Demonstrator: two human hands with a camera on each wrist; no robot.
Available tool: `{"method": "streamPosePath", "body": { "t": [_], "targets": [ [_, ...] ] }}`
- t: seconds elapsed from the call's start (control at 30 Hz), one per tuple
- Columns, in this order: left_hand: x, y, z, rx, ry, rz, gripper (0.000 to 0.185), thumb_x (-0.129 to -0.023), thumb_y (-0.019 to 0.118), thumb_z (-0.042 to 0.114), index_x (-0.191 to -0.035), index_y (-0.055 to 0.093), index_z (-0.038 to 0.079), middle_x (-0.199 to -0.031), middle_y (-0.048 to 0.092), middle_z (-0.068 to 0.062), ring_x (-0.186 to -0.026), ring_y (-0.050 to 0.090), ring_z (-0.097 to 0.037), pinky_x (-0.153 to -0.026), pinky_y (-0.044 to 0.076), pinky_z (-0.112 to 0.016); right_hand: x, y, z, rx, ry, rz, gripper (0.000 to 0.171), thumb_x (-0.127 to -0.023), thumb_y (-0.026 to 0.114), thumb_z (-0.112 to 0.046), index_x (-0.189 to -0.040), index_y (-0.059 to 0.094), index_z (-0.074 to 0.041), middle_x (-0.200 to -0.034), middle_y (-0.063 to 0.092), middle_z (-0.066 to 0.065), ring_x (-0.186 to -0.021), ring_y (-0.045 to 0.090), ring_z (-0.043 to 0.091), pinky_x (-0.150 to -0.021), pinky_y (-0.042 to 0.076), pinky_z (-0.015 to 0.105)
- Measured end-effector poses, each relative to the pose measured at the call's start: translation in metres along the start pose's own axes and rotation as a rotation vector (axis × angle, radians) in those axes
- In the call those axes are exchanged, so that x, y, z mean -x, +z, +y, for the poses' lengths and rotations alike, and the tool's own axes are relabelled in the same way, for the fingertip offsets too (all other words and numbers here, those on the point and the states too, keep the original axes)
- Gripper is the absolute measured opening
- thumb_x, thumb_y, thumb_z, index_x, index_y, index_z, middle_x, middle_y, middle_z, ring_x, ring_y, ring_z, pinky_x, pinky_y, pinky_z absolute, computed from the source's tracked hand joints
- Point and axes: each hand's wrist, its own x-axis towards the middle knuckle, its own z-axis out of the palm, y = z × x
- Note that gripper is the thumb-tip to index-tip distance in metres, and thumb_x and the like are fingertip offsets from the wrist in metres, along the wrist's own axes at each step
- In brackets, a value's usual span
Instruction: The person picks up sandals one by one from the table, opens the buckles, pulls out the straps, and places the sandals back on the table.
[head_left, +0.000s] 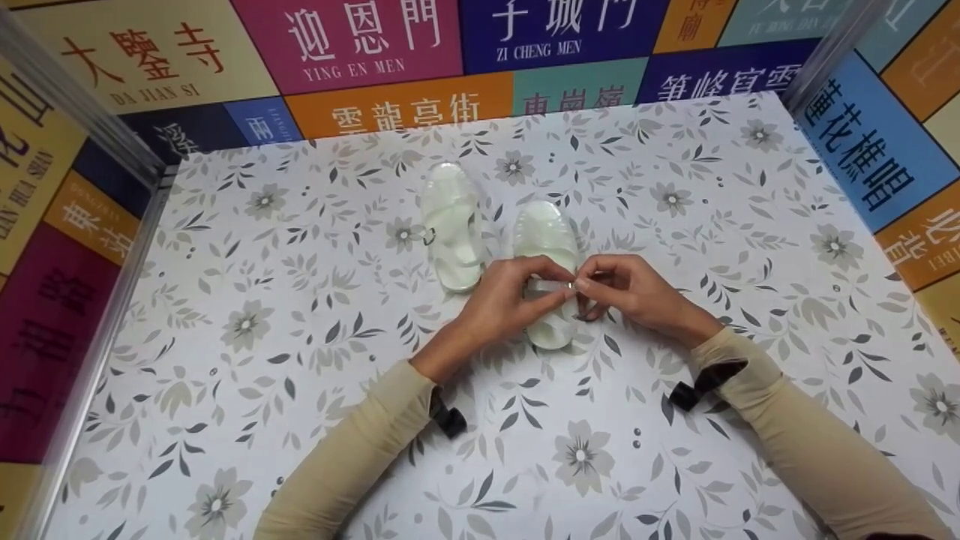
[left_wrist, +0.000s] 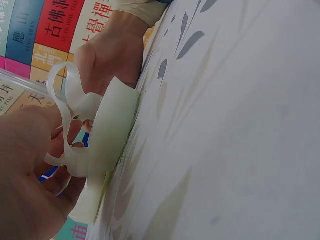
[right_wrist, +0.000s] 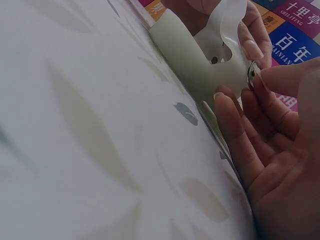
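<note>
Two pale green sandals lie on the patterned tabletop. Both hands work at the outer side of the right-hand sandal (head_left: 544,225). My left hand (head_left: 506,292) reaches across this sandal and pinches its strap (left_wrist: 61,100) between thumb and fingertips. From the right, my right hand (head_left: 637,292) meets it, thumb and forefinger pinching a small metal buckle (right_wrist: 252,75) on the strap. The fingertips of both hands nearly meet there and partly hide it. The other sandal (head_left: 454,225) lies untouched to the left, with a small buckle (head_left: 429,237) at its side.
The table (head_left: 300,420) wears a white cover printed with grey flowers and leaves. Colourful panels with large lettering (head_left: 375,45) stand along its back and sides. A dark band (head_left: 709,382) sits at the right wrist, another (head_left: 448,416) at the left.
</note>
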Motion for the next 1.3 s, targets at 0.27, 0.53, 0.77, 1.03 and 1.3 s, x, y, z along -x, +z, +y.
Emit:
{"method": "streamPosePath", "body": {
  "t": [0.27,0.53,0.77,1.03,1.3],
  "targets": [
    [-0.0005,0.0011,0.0001,0.007,0.009,-0.007,0.018,-0.101,0.080,0.022,-0.116,0.082,0.014,-0.112,0.084,0.003,-0.114,0.077,-0.010,-0.101,0.057,-0.020,-0.0002,-0.0030,-0.0023,-0.001,-0.002,-0.022,0.024,-0.109,0.063,-0.013,-0.104,0.067,0.010,-0.092,0.073,0.016,-0.078,0.076,0.024,-0.069,0.068,0.040],
    [-0.0010,0.0006,-0.0018,0.030,0.027,-0.008,0.017,-0.100,0.080,0.020,-0.116,0.082,0.013,-0.113,0.084,0.003,-0.115,0.076,-0.010,-0.102,0.057,-0.021,0.0007,-0.0045,-0.0019,-0.007,-0.032,-0.055,0.025,-0.110,0.059,-0.009,-0.104,0.064,0.014,-0.092,0.070,0.027,-0.079,0.076,0.029,-0.066,0.066,0.039],
    [0.0002,0.0015,-0.0005,0.033,0.026,-0.013,0.019,-0.100,0.081,0.022,-0.117,0.082,0.015,-0.115,0.084,0.003,-0.115,0.076,-0.010,-0.104,0.056,-0.020,0.0007,-0.0024,-0.0016,-0.011,-0.019,-0.054,0.023,-0.110,0.060,-0.010,-0.104,0.066,0.011,-0.091,0.071,0.025,-0.077,0.075,0.030,-0.067,0.066,0.038],
    [0.0006,0.0006,-0.0009,0.049,0.017,-0.019,0.020,-0.100,0.081,0.024,-0.118,0.082,0.017,-0.115,0.083,0.005,-0.113,0.075,-0.006,-0.103,0.056,-0.020,0.0011,-0.0038,-0.0022,-0.027,-0.036,-0.078,0.025,-0.109,0.059,-0.008,-0.100,0.061,0.015,-0.093,0.069,0.026,-0.078,0.076,0.033,-0.068,0.067,0.040],
    [0.0006,0.0014,-0.0002,0.026,0.023,-0.006,0.019,-0.100,0.080,0.025,-0.117,0.082,0.016,-0.115,0.083,0.004,-0.114,0.076,-0.010,-0.104,0.056,-0.021,0.0009,-0.0022,-0.0019,0.008,-0.042,-0.083,0.018,-0.110,0.061,-0.009,-0.104,0.064,0.008,-0.095,0.073,0.018,-0.081,0.076,0.029,-0.068,0.066,0.035]
  ]
}}
